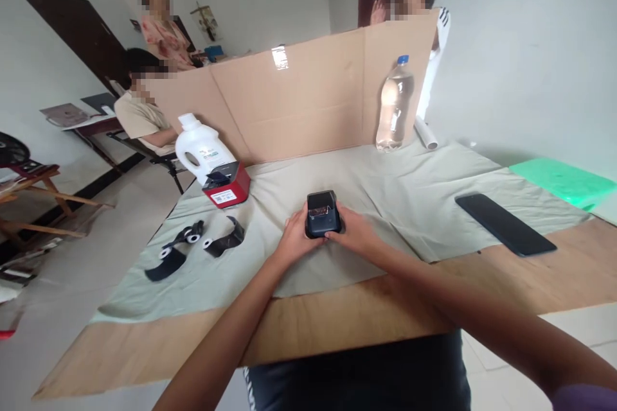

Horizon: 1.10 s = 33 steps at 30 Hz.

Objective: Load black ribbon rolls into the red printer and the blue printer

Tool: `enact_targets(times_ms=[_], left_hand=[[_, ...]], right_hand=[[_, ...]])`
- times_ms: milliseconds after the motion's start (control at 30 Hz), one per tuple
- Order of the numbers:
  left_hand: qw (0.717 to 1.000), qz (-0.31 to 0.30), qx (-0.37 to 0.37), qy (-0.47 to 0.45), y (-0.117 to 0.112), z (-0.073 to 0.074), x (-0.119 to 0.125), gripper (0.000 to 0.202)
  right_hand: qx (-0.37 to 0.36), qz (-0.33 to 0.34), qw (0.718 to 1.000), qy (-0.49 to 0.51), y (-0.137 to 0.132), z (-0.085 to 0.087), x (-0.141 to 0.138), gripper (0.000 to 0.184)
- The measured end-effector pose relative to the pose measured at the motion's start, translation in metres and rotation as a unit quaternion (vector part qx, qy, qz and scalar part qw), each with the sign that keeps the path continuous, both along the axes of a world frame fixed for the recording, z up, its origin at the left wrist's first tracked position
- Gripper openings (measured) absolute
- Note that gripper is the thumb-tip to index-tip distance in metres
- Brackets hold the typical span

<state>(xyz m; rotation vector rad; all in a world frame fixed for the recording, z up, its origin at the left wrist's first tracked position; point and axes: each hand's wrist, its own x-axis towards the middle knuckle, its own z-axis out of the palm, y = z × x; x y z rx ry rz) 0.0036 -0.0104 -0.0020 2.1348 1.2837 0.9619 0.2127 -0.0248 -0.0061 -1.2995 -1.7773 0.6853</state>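
A small dark boxy device [322,213] rests on the pale cloth [366,192] in the middle of the table. My left hand [294,237] grips its left side with fingers curled round it. Against the device's right side my right hand [354,231] is wrapped the same way. Both hands hold the same device between them. To the left lie black straps with white round parts [193,245], untouched.
A red box [226,185] and a white jug [200,148] stand at the left rear. A clear plastic bottle [395,106] stands before a cardboard screen [299,96]. A black phone [505,223] lies right, near a green pad [563,181]. Three people are behind the screen.
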Motion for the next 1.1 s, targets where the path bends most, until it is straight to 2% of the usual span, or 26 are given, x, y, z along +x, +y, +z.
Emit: enact_targets(times_ms=[100,233,300,400,533,700,900,1000,1100], left_hand=[[0.999,-0.01,0.035,-0.008,0.037,0.011,0.037,0.106],[0.997,-0.023,0.071,0.002,0.11,0.019,0.115,0.112],[0.998,-0.024,0.065,0.013,0.145,0.016,0.156,0.113],[0.997,-0.055,0.046,0.028,0.186,0.008,0.208,0.113],[0.995,-0.084,0.032,0.042,0.212,-0.002,0.247,0.114],[0.991,-0.086,0.044,0.088,0.219,-0.012,0.26,0.114],[0.989,-0.061,0.028,0.128,0.215,-0.012,0.264,0.109],[0.989,-0.048,-0.011,0.141,0.205,-0.006,0.254,0.11],[0.985,-0.042,0.001,0.167,0.187,0.003,0.212,0.095]], right_hand=[[0.037,-0.02,0.999,-0.009,0.028,0.022,0.04,0.087],[0.039,-0.07,0.996,-0.03,0.089,0.041,0.116,0.083],[0.024,-0.104,0.994,-0.018,0.118,0.039,0.151,0.081],[0.018,-0.146,0.989,0.005,0.149,0.024,0.193,0.08],[0.009,-0.173,0.985,0.029,0.168,0.0,0.227,0.083],[0.013,-0.151,0.985,0.081,0.176,-0.017,0.246,0.08],[-0.021,-0.16,0.984,0.079,0.181,-0.022,0.246,0.08],[-0.036,-0.214,0.975,0.05,0.177,-0.01,0.243,0.08],[0.008,-0.321,0.947,-0.006,0.164,0.018,0.233,0.071]])
